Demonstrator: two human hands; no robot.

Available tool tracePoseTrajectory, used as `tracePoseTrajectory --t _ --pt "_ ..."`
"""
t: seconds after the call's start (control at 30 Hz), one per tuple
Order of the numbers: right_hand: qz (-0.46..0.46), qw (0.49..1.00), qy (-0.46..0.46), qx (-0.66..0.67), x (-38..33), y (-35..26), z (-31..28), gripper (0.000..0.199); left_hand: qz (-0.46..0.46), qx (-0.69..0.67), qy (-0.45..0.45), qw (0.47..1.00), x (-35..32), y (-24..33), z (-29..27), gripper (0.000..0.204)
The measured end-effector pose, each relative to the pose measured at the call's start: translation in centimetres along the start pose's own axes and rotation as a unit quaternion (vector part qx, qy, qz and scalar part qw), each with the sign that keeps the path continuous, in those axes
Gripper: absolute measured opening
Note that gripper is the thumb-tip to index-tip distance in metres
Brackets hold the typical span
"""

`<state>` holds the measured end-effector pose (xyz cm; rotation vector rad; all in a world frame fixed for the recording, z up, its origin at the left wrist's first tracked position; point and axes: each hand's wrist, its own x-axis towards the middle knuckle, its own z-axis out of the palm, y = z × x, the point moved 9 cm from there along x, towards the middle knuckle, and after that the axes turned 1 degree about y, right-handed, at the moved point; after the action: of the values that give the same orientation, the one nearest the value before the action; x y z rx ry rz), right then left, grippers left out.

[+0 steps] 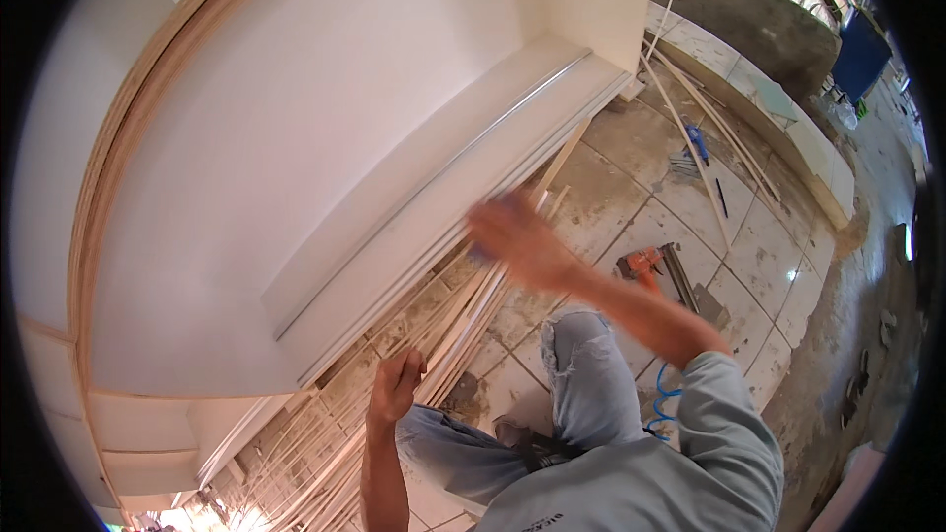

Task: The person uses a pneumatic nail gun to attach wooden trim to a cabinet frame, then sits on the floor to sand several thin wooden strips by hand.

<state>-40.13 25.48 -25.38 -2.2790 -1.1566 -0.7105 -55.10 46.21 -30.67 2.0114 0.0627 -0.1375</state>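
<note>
Where the long white cabinet base panel runs near-left to far-right, my blurred right hand is by its front edge, grip indeterminable; my left hand curls closed nearby.

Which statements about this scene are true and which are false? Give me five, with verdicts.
1. The orange tool lies on the tiled floor. True.
2. The left hand is spread flat. False: its fingers are curled.
3. The right hand looks blurred. True.
4. The blue tool lies inside the white cabinet. False: it lies on the floor.
5. Long thin strips lie beside the cabinet. True.
</note>
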Motion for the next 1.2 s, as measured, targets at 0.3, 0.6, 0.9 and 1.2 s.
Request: tracePoseTrajectory --t 0.3,0.6,0.9,1.2 --pt "0.016 0.996 0.027 -0.088 0.7 7.5 -2.9 0.041 -0.001 0.045 0.002 0.999 -1.8 0.3 -1.3 0.041" --pt "-0.209 0.976 -0.001 -0.065 -1.9 -14.5 1.9 0.047 -0.066 -0.07 -0.034 0.995 -0.4 -0.4 0.9 0.039" --pt "0.013 0.989 0.118 -0.088 1.0 6.8 -5.7 0.042 -0.142 -0.176 -0.139 0.964 -0.7 -0.9 2.3 0.046" --pt "-0.133 0.987 0.007 -0.09 -2.6 0.4 -0.8 0.044 -0.249 -0.271 -0.221 0.903 -1.8 -1.9 3.6 0.046"
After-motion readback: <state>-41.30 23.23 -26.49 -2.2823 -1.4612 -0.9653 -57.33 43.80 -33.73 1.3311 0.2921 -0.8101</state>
